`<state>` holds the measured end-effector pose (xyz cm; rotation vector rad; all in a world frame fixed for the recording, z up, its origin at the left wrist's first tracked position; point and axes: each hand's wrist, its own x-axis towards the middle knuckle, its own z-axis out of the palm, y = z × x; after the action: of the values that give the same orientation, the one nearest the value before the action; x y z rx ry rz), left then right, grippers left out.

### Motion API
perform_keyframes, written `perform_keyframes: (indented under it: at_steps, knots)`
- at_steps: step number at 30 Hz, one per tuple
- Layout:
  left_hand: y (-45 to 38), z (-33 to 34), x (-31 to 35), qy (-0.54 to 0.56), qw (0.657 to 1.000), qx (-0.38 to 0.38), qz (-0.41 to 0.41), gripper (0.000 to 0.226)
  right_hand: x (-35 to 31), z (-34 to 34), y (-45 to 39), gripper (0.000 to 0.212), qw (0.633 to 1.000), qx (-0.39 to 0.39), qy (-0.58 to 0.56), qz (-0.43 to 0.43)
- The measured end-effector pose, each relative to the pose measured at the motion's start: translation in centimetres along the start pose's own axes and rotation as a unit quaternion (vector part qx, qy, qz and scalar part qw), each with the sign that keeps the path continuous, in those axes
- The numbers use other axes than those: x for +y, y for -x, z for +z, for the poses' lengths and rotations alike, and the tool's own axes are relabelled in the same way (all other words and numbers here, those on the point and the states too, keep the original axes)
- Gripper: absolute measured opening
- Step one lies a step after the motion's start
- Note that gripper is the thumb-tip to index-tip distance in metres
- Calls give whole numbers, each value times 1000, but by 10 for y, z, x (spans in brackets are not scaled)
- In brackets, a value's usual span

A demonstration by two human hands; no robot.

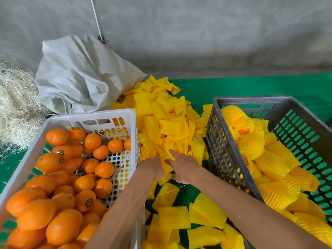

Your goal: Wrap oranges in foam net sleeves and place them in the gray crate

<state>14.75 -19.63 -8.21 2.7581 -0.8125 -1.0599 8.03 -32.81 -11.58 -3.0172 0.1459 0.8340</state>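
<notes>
Both my hands, left hand (pixel 150 168) & right hand (pixel 185 167), close together, picking at the foam sleeves (pixel 167 130) pile btwn white crate (pixel 125 112) & gray crate (pixel 222 159); grip unclear. Oranges (pixel 59 177) left of sleeves, nearer left hand.

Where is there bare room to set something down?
Bare green mat behind the gray crate, right of the sleeve pile. Between the white crate and gray crate, sleeves and both hands crowd the mat.

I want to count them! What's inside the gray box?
The gray crate holds oranges wrapped in yellow foam net sleeves, piled along its left side. Any underneath are covered, so they can't be counted.
</notes>
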Motion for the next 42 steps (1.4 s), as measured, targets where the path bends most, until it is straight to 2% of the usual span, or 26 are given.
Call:
perform_keyframes:
  at_steps: [4, 7, 9, 12, 16, 18, 22, 27, 29, 32, 35, 39, 42]
  knots:
    - [1, 0, 0, 4, 1000, 11, -2, 55, 3, -1, -16, 66, 999, 20, -43, -20]
    - [1, -2, 0, 25, 999, 30, 11, 51, 5, -3, -22, 68, 991, 32, -129, -21]
    - [-1, -3, 2, 51, 997, 54, 18, 48, 7, -6, -22, 67, 978, 49, -204, -15]
    - [-1, -6, 5, 89, 990, 103, 20, 42, 8, -12, -15, 61, 967, 77, -241, -24]
    - [-1, -9, 6, 119, 982, 149, 11, 37, 2, -23, -8, 50, 960, 134, -243, -31]
    - [-1, -9, 5, 112, 983, 142, -8, 37, -1, -26, -7, 47, 972, 118, -201, -24]
    - [-4, -5, 4, 95, 989, 107, -34, 38, -4, -13, -11, 54, 994, 25, -102, -23]
    - [-4, -5, 4, 90, 989, 114, -39, 38, -4, -6, -19, 62, 995, 39, -88, -19]
    - [-3, -6, 5, 109, 985, 129, -35, 34, -3, -15, -16, 52, 989, 65, -130, -14]
    - [-3, -8, 8, 185, 966, 181, -15, 31, -1, -29, -6, 29, 956, 184, -227, -5]
    - [-3, -9, 10, 300, 922, 242, 43, 34, -1, -45, 9, 23, 880, 299, -369, -5]
    - [3, -12, 12, 426, 843, 304, 124, 36, 2, -57, 20, 11, 792, 362, -492, -3]
    - [4, -15, 12, 483, 816, 295, 116, 45, 3, -60, 22, 23, 771, 350, -532, 7]
